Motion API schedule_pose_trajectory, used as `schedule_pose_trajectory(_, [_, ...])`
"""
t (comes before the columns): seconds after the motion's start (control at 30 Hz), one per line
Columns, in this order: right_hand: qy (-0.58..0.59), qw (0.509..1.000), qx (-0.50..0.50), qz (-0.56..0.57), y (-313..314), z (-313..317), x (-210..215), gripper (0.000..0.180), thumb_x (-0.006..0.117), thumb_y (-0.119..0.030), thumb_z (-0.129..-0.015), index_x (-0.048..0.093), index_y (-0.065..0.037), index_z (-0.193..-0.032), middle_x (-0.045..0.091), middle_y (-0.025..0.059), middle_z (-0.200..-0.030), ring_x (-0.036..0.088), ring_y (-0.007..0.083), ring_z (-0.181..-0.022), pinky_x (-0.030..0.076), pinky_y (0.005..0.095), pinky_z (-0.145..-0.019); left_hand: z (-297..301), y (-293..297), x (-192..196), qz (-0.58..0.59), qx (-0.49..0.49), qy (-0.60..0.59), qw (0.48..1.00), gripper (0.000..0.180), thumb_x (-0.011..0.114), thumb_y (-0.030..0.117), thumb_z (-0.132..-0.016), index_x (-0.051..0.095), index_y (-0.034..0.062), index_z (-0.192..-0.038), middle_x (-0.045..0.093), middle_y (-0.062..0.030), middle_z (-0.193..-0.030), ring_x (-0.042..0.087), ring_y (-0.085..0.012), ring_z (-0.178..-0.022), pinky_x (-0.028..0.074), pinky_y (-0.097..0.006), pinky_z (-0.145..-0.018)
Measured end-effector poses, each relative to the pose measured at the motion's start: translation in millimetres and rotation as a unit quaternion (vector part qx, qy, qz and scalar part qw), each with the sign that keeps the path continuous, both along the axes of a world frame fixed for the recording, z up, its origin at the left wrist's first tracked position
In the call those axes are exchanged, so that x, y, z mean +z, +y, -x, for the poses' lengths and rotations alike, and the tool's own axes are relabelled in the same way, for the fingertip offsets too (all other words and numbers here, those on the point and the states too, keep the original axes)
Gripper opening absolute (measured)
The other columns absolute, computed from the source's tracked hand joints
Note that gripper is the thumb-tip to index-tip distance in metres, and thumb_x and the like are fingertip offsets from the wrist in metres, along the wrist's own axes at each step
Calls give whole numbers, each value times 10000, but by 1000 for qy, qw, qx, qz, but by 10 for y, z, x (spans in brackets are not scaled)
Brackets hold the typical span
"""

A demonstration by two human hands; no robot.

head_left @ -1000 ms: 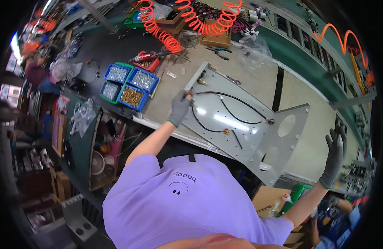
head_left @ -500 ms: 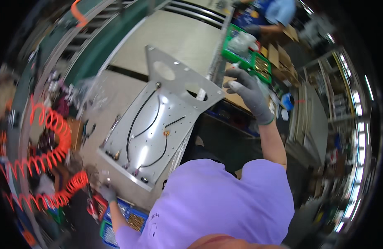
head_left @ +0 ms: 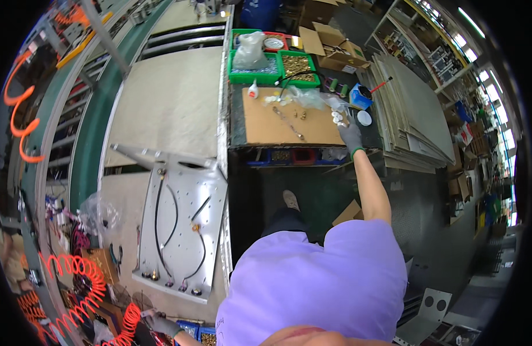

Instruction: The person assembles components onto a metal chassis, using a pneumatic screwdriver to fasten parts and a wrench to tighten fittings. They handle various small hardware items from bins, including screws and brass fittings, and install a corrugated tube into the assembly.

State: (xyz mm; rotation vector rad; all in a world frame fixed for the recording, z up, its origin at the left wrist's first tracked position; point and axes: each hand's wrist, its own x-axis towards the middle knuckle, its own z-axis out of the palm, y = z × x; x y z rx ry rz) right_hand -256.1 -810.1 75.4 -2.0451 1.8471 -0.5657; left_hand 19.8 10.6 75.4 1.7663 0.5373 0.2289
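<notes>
White round pieces lie just left of the right hand, well apart from the left hand. I cannot tell either hand's grip.

Left head fisheye: looks down, forward from above shirt; shirt close, panel farther, shelves far off, upper right.

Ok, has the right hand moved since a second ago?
Yes: judged against the metal panel, the right hand has moved away from it, to the right edge of the cardboard sheet.
</notes>
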Motion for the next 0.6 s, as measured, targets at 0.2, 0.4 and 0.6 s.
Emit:
schedule_pose_trajectory(0.2, [56,992,-106,37,-1517,417,216,651,569,-291,-722,398,-242,-1348,521,283,-1118,542,473,-1028,450,505,-877,443,-1568,704,59,-79,-76,992,253,540,189,-923,535,35,-1123,559,-15,-812,486,-90,-618,399,-228,-522])
schedule_pose_trajectory(0.4, [46,996,79,-21,-3160,1008,106,378,600,-293,-758,607,-40,-1039,625,194,-992,588,347,-981,455,424,-857,894,-4511,1224,104,-220,-6,970,90,543,131,-887,586,60,-923,552,-13,-802,495,-77,-680,448,-235,-585])
schedule_pose_trajectory(0.6, [133,982,125,48,-3693,1266,-311,551,564,-209,-823,395,1,-1303,497,286,-1205,529,416,-1065,450,455,-858,1049,-5997,1122,248,-410,127,868,166,519,171,-937,548,20,-1000,563,-64,-932,553,-107,-724,514,-280,-649])
